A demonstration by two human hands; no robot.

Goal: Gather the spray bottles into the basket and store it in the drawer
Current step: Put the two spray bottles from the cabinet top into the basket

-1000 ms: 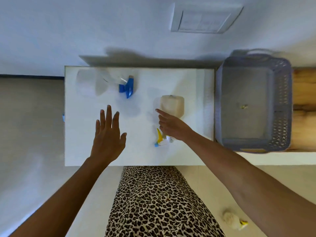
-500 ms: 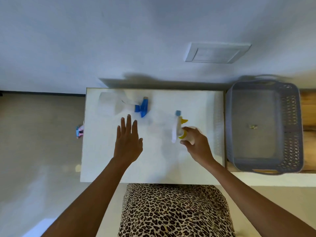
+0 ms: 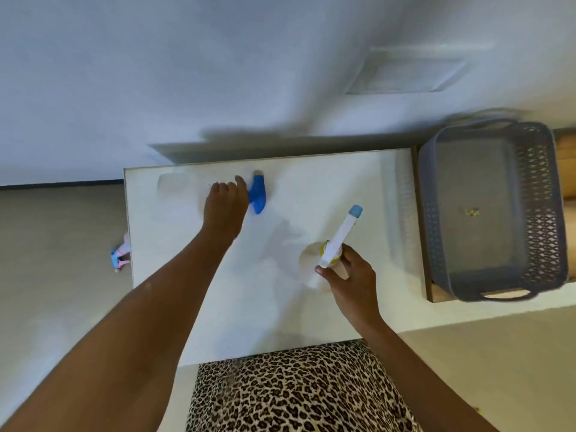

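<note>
A clear spray bottle with a blue trigger head (image 3: pixel 257 194) lies on its side near the back of the white table (image 3: pixel 237 291). My left hand (image 3: pixel 225 207) is curled over its neck, fingers closed around it. A white spray bottle with a yellow collar and pale blue nozzle (image 3: pixel 338 236) stands upright above the table's right half, held at its neck by my right hand (image 3: pixel 349 275). The grey perforated basket (image 3: pixel 545 213) sits to the right of the table, with only a small scrap on its floor.
The basket rests on a wooden surface (image 3: pixel 565 169) against the wall. A small pink and blue sprayer (image 3: pixel 120 255) lies on the floor left of the table. My leopard-print clothing (image 3: pixel 290 391) touches the table's near edge.
My left hand moved forward from mid-table and closed on the blue-headed bottle. My right hand lifted the white bottle upright and drew it slightly toward me.
</note>
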